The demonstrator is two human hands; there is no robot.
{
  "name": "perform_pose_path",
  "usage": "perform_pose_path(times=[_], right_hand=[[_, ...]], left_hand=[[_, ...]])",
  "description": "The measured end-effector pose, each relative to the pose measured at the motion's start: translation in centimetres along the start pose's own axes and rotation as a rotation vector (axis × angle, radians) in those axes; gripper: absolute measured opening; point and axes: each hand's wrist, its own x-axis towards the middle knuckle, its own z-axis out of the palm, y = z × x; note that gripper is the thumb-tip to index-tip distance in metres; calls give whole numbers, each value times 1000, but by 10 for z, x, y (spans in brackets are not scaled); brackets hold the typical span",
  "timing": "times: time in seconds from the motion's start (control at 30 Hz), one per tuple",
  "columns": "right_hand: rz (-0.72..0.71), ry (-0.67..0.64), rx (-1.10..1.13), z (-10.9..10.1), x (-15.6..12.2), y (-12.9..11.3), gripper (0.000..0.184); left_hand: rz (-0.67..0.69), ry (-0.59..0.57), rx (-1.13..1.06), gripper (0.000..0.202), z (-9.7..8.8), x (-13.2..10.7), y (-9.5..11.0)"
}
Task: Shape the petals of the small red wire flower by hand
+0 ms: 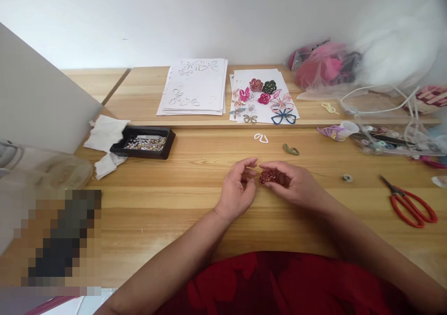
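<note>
My right hand (296, 184) rests on the wooden table (167, 203) with its fingers curled around a small dark red wire flower (267, 177). My left hand (239, 187) sits just left of it, fingers bent and tips close to the flower; whether they touch it I cannot tell. A white wire petal pair (261, 138) and a small green wire piece (290, 150) lie on the table just beyond my hands.
Red-handled scissors (412, 205) lie at the right. A black tray of beads (144, 142) sits at the left beside crumpled tissue (104, 136). On a raised shelf are pattern sheets (193, 88), paper with several finished flowers (262, 97) and a pink plastic bag (319, 66).
</note>
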Motion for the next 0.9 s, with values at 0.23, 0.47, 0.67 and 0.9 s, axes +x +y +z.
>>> perform_pose_path(times=[0.23,0.47,0.67,0.9], right_hand=[[216,54,635,7,4,-2,39],[260,-1,889,8,4,-4,36],[249,-1,1002,11,2,0,30],[290,52,1028,12,2,-4,33]], left_hand=[[67,-69,111,59,-2,0,7],[-10,-54,4,46,0,-1,6],[-30,-62,-80,48,0,-1,8],[-28,-44,-108,36,1,-1,11]])
